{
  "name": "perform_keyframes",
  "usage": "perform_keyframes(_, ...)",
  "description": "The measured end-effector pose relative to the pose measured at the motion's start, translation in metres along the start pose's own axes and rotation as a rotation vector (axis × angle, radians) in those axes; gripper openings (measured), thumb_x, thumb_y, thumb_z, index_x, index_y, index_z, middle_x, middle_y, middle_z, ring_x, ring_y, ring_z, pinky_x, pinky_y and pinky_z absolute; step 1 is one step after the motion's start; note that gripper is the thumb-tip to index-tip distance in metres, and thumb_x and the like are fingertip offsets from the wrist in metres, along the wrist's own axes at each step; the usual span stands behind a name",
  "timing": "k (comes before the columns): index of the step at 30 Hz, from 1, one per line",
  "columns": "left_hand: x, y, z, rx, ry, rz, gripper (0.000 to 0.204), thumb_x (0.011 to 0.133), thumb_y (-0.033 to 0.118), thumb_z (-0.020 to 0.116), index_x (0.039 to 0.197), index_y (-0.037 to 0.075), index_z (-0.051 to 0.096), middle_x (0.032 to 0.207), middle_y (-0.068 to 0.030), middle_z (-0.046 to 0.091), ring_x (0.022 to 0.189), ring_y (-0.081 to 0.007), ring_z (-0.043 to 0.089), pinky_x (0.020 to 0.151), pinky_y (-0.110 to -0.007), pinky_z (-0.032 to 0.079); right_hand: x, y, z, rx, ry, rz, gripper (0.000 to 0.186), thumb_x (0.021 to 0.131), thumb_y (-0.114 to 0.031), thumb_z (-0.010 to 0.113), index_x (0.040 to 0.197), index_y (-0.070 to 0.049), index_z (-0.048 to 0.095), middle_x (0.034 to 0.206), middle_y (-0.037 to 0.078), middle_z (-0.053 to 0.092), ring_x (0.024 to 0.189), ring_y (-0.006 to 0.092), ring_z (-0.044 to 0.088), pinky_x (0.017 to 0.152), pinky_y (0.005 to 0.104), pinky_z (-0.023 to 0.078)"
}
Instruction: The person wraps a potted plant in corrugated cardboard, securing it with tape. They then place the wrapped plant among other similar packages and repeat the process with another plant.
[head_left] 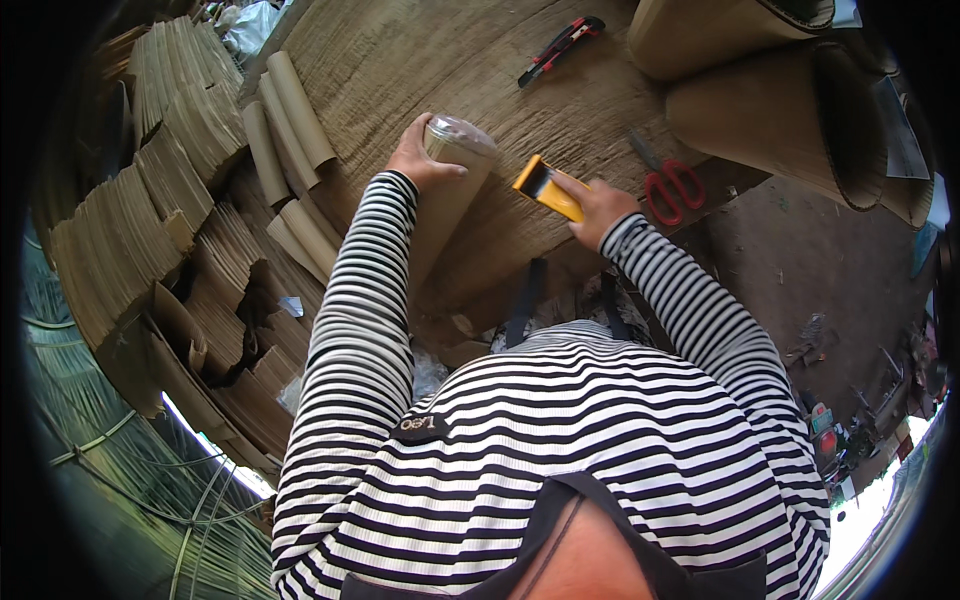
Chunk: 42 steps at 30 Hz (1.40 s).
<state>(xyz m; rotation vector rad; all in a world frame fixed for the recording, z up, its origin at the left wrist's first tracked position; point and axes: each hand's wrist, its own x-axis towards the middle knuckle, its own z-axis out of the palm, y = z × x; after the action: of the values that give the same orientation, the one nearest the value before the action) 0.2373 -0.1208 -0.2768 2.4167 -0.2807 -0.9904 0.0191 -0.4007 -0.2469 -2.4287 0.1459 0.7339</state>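
My left hand [422, 158] is wrapped round the upper end of a cardboard tube [446, 200], which slants down toward my body. Clear, shiny plastic [462, 132] covers the tube's far end. To the right, my right hand [601, 208] grips a yellow and black hand tool [552, 196] that looks like a stapler. The tool is held above the wooden table [400, 60], apart from the tube. Just right of that hand lie scissors [675, 190] with red handles. Farther off on the table rests a red and black utility knife [561, 50].
Stacks of folded cardboard [125, 235] fill the left side. Several rolled cardboard pieces [292, 125] lie along the table's left part. Large open cardboard cylinders [770, 120] stand at the far right. Brown ground [775, 245] shows beyond the table's right edge, with scattered debris [808, 335].
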Motion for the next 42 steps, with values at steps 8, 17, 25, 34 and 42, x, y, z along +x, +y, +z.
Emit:
perform_keyframes(8, 0.018, -0.021, -0.082, -0.071, 0.109, -0.17, 0.1, 0.08, 0.029, 0.085, 0.16, 0.012, 0.028, 0.155, -0.0188, 0.044, 0.138, -0.0336, 0.05, 0.117, -0.04, 0.04, 0.085, -0.086, -0.009, 0.065, 0.105, -0.061, 0.077, 0.085, -0.032, 0.075, 0.153, -0.038, 0.04, 0.104, 0.015, 0.067, 0.096, 0.029, 0.071, 0.089, 0.0418, 0.058)
perform_keyframes(17, -0.001, 0.013, -0.027, 0.497, 0.413, -0.215, 0.119, 0.066, 0.057, 0.089, 0.158, 0.014, 0.026, 0.158, -0.0126, 0.037, 0.145, -0.0295, 0.038, 0.12, -0.043, 0.034, 0.077, -0.113, -0.057, 0.105, 0.098, -0.108, 0.074, 0.082, -0.031, 0.074, 0.15, -0.036, 0.046, 0.107, 0.016, 0.067, 0.095, 0.0314, 0.071, 0.086, 0.0427, 0.058)
perform_keyframes(25, 0.011, -0.013, -0.06, 0.321, 0.28, -0.101, 0.123, 0.06, 0.047, 0.093, 0.158, 0.011, 0.028, 0.156, -0.015, 0.041, 0.144, -0.0305, 0.041, 0.121, -0.041, 0.035, 0.043, -0.044, -0.017, 0.002, 0.026, -0.007, 0.077, 0.081, -0.023, 0.075, 0.151, -0.039, 0.044, 0.099, 0.016, 0.063, 0.092, 0.0335, 0.069, 0.084, 0.0457, 0.057)
perform_keyframes(34, 0.084, -0.092, -0.12, -0.185, -0.043, 0.09, 0.113, 0.063, 0.034, 0.095, 0.153, 0.003, 0.035, 0.141, -0.0172, 0.057, 0.132, -0.0286, 0.054, 0.116, -0.038, 0.039, 0.189, -0.127, -0.03, -0.148, -0.086, -0.031, 0.067, 0.091, -0.03, 0.066, 0.153, -0.038, 0.042, 0.116, 0.013, 0.069, 0.103, 0.0279, 0.071, 0.09, 0.041, 0.058)
perform_keyframes(42, 0.065, -0.048, -0.051, -0.455, -0.489, 0.16, 0.103, 0.067, 0.031, 0.093, 0.15, 0.0, 0.04, 0.139, -0.0157, 0.058, 0.129, -0.027, 0.055, 0.114, -0.038, 0.04, 0.054, -0.049, 0.0, -0.035, 0.095, -0.045, 0.074, 0.078, -0.025, 0.075, 0.147, -0.037, 0.051, 0.091, 0.014, 0.063, 0.086, 0.0321, 0.069, 0.074, 0.0435, 0.056)
